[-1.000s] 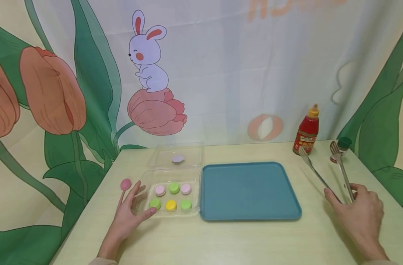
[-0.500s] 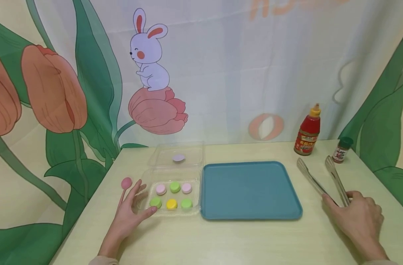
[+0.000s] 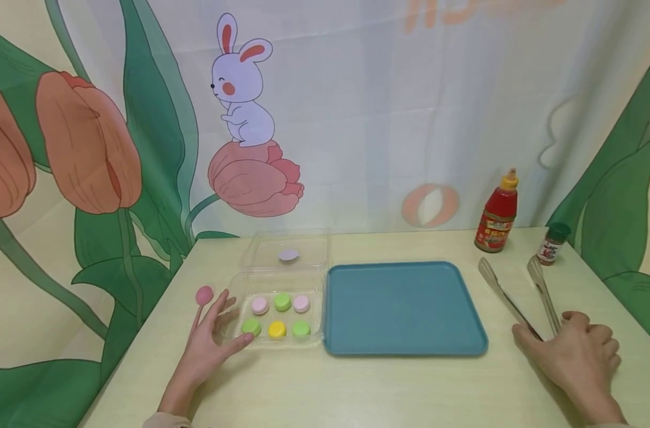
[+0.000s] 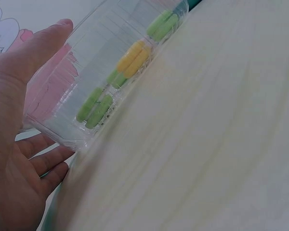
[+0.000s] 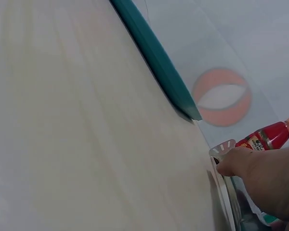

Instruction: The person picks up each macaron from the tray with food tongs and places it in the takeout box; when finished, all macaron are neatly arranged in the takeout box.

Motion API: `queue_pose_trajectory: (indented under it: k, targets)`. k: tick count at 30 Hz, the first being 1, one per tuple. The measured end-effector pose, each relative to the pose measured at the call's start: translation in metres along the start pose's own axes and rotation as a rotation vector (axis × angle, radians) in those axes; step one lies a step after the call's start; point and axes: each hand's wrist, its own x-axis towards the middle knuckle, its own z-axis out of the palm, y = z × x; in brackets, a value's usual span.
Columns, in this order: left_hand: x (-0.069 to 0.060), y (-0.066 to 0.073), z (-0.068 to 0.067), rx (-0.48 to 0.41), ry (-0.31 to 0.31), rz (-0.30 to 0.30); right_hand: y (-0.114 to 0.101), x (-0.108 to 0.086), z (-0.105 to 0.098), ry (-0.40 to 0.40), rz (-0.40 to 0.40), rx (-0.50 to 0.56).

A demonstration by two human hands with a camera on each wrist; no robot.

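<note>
A clear plastic box point(image 3: 234, 309) with its lid point(image 3: 258, 252) folded back holds several macarons point(image 3: 277, 330) in pink, green and yellow. My left hand point(image 3: 204, 353) rests at the box's left side, thumb by the front wall and the other fingers spread along the left edge. In the left wrist view the thumb lies beside the clear wall. At the right, my right hand point(image 3: 578, 356) is around the handle end of metal tongs point(image 3: 509, 300), thumb on the left and fingers on the right. The tongs' arms lie apart on the table, and their handle end is hidden.
A blue tray point(image 3: 400, 309) lies between the box and the tongs. A red sauce bottle point(image 3: 497, 214) and a small green-capped jar point(image 3: 552, 244) stand behind the tongs. Left of the box lies a pink spoon-like stick point(image 3: 204, 296). A printed curtain point(image 3: 357, 119) hangs behind the table.
The tongs have come down from above the table onto it, away from the bottle and jar. My right thumb and fingers are slightly wider apart. The left hand stays put.
</note>
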Motion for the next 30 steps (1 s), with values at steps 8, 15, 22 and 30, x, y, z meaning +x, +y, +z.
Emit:
queue_pose_trajectory:
  k: [8,15,22,30]
  targets:
    - [-0.006,-0.002,-0.001,-0.026,0.007,-0.008,-0.017,-0.002,-0.008,0.139,-0.214,0.188]
    - [-0.003,-0.002,0.001,-0.027,0.008,0.003,-0.037,-0.01,-0.013,0.077,-0.363,0.406]
    - [0.0,-0.004,-0.007,-0.053,-0.034,0.038,-0.052,-0.013,-0.007,0.026,-0.478,0.51]
    - [0.018,0.0,-0.023,-0.049,-0.04,0.031,-0.088,-0.015,0.005,-0.058,-0.593,0.573]
